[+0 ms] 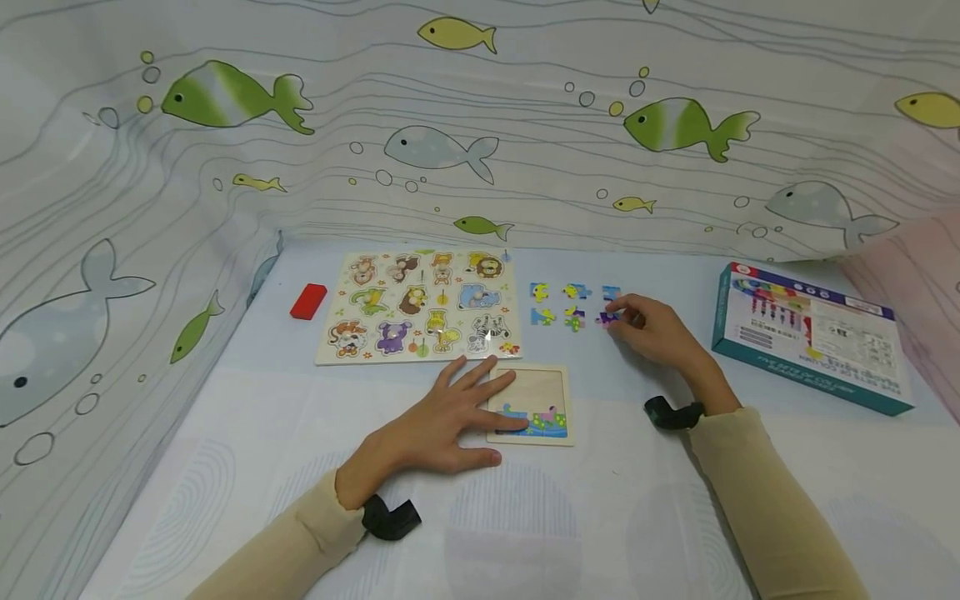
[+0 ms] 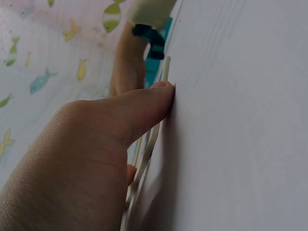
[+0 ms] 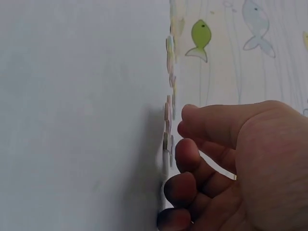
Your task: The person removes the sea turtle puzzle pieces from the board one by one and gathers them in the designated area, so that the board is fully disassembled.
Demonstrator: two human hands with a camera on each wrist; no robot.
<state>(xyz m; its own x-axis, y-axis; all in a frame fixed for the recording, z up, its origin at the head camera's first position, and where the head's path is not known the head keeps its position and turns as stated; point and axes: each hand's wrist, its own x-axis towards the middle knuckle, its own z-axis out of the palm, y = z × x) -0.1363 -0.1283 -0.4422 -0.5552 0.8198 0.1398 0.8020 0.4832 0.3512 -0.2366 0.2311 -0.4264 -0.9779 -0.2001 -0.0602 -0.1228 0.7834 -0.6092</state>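
Pale wood frames the small puzzle tray [image 1: 558, 377] near me on the worktop [image 1: 615, 517], and my left hand [image 1: 442, 425] lies spread flat across its left side, fingers straight, which I judge keeps it from sliding. My right hand [image 1: 654, 332] reaches to the loose pieces [image 1: 572, 304] just beyond the tray and pinches the purple piece [image 1: 606, 317] at their right end. The big animal board [image 1: 420, 308], red block [image 1: 308, 301] and box [image 1: 813, 333] sit apart. Only the head view shows this layout; the left wrist view shows my thumb [image 2: 144, 103] pressing down beside the tray's thin edge [image 2: 166, 72], and the right wrist view shows my curled fingers [image 3: 187, 154] against the pieces' edges.
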